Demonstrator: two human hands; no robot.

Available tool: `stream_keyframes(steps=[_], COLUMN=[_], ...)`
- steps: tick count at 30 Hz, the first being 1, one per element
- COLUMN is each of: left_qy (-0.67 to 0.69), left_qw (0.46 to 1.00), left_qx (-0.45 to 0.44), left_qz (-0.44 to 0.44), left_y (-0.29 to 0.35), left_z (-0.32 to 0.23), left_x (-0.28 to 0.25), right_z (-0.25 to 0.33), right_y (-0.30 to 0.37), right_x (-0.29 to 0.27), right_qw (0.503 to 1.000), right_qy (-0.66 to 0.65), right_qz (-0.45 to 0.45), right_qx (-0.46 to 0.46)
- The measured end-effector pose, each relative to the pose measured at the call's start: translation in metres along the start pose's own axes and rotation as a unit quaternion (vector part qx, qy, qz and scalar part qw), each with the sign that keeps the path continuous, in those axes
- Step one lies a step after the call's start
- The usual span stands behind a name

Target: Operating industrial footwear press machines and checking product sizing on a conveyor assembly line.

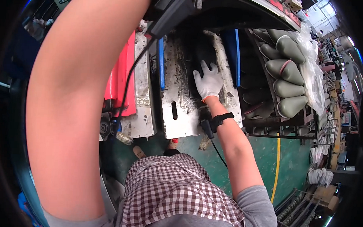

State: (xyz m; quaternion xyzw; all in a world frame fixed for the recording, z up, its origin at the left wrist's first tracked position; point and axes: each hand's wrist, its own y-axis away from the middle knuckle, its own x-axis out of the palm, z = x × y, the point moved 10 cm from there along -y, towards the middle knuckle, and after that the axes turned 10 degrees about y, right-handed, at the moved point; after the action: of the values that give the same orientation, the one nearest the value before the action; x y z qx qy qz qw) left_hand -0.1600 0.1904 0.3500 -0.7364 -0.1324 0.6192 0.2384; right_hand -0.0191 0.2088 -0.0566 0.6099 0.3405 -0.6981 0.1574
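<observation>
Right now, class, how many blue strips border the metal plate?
2: a left blue strip and a right blue strip, along opposite sides of the metal plate. Others could be hidden further back.

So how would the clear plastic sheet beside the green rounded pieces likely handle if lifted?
The clear plastic sheet would probably be floppy, since it hangs in loose folds. It looks thin and see-through, so likely light for its size. Its shine suggests it might be slippery.

A yellow line [277, 165] runs along the green floor [295, 165]
</observation>
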Motion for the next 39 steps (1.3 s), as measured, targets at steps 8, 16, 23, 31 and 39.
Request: stream_keyframes(steps=[8,16,23,31,39], left_qy=[0.313,0.191,0.179,0.134,0.153], left_qw=[0.945,0.968,0.963,0.97,0.968], left_qx=[-0.097,-0.027,0.051,0.058,0.039], left_qz=[-0.004,-0.158,-0.195,-0.194,-0.196], left_y=[0.037,0.154,0.248,0.294,0.301], left_z=[-0.031,-0.117,-0.158,-0.156,-0.153], left_x=[0.037,0.123,0.228,0.293,0.28], right_z=[-0.092,-0.204,-0.108,-0.092,-0.205], right_y=[0.013,0.218,0.328,0.33,0.274], right_x=[-0.008,-0.004,0.054,0.029,0.015], right_qw=[0.938,0.859,0.549,0.288,0.588], right_qy=[-0.339,-0.408,-0.714,-0.799,-0.63], right_qz=[-0.011,-0.064,0.223,0.287,0.043], right_qx=[0.068,0.303,0.373,0.443,0.505])
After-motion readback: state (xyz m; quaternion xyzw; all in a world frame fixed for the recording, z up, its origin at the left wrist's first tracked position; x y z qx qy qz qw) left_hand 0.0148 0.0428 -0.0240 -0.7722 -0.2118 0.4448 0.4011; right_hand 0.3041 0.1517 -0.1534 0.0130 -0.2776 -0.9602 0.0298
